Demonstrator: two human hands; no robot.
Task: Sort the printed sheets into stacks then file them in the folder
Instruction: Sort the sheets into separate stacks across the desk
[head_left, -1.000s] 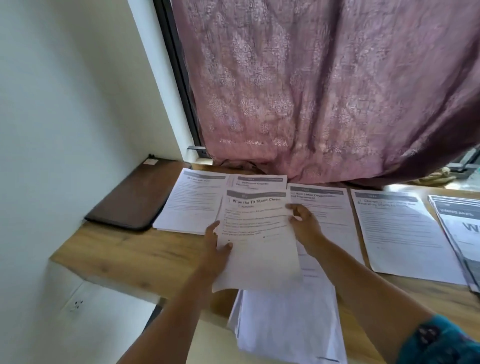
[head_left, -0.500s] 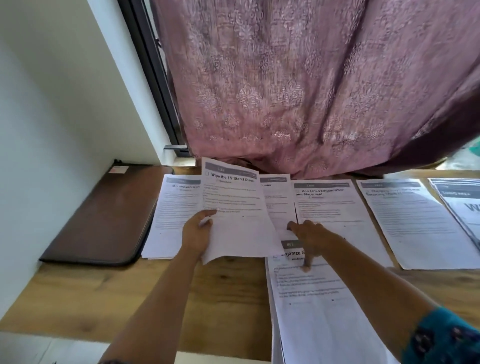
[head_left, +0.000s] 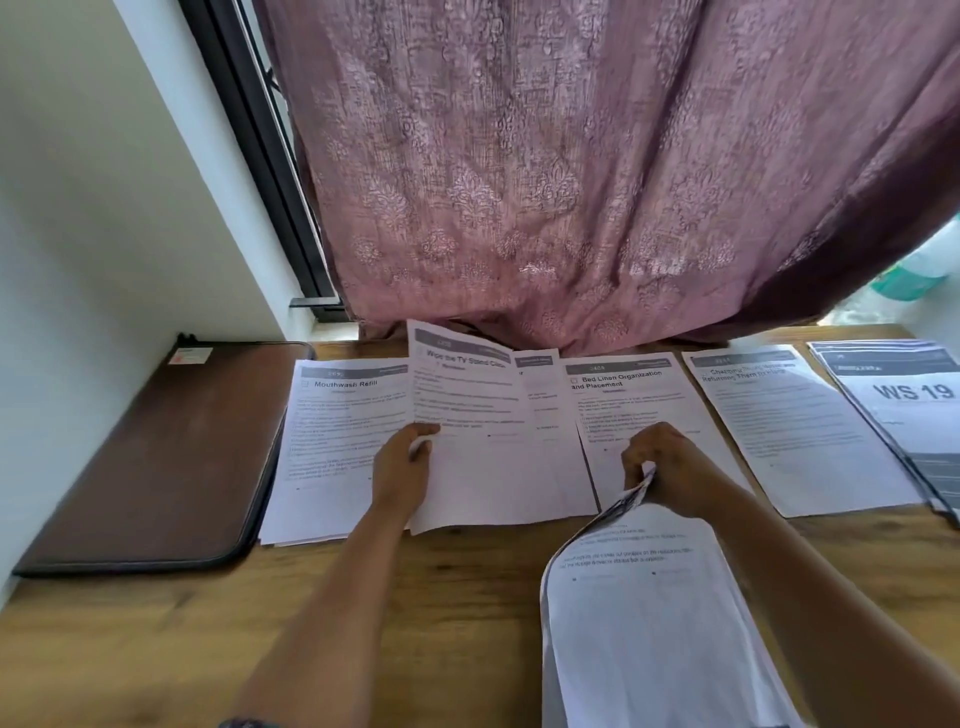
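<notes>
Folder (head_left: 150, 457): brown, zipped, flat on tabletop (head_left: 156, 649), far left
Mouthwash Refill stack (head_left: 332, 441): just R of folder
L hand (head_left: 402, 470): grips "Wipe the TV Stand Clean" sheet (head_left: 478, 441) at its L edge, top lifted
R hand (head_left: 662, 462): pinches curled top of unsorted pile (head_left: 649, 623)
Bed Linen stack (head_left: 623, 400): behind R hand
WS 19 stack (head_left: 914, 410): far R

Just right of the brown folder (head_left: 156, 457), a sheet (head_left: 332, 441) is headed "Mouthwash Refill". The next sheet (head_left: 483, 447) away from the folder reads "Wipe the TV Stand Clean", and the one beyond it (head_left: 623, 405) reads "Bed Linen Organization and Placement". Farthest from the folder, a sheet (head_left: 914, 410) shows "WS 19" in large type
</notes>
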